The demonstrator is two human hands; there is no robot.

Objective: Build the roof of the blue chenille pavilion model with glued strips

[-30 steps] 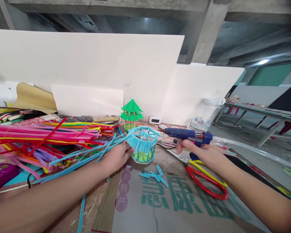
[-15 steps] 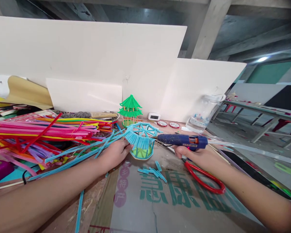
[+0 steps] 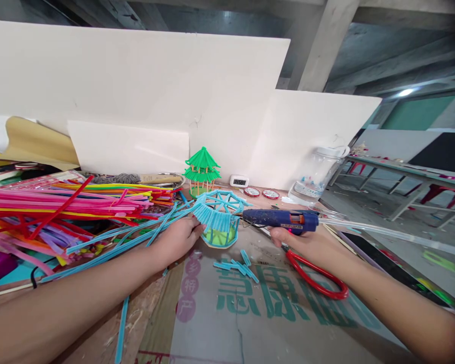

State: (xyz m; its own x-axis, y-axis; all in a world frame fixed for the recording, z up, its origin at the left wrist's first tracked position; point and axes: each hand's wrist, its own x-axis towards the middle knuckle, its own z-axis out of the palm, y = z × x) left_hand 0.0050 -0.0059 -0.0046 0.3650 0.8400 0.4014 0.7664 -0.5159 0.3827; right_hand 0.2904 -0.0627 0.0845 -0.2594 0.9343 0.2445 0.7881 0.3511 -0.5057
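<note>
My left hand (image 3: 182, 234) is closed on the left side of a small pavilion model (image 3: 216, 220), made of light-blue pipe cleaners with a green floor inside. Part of its roof is covered with blue strips; the rest is bare frame. In my right hand (image 3: 293, 237) is a dark-blue hot glue gun (image 3: 280, 219), its nozzle at the right edge of the model's roof. A clear glue stick (image 3: 349, 225) trails from its back. Several short cut blue pipe cleaner pieces (image 3: 238, 268) lie in front of the model. Red-handled scissors (image 3: 318, 283) rest below my right hand.
Bundles of coloured pipe cleaners (image 3: 60, 202) fill the left side. Behind the model stand a green-roofed pagoda model (image 3: 202, 167), a small digital clock (image 3: 238, 181), two round red-rimmed tins (image 3: 270, 193) and a clear plastic jug (image 3: 313, 174). White boards (image 3: 136, 91) rise at the back.
The glue gun has shifted slightly left relative to the model, its nozzle still at the roof edge. The whole view has drifted a little; the left hand keeps its hold.
</note>
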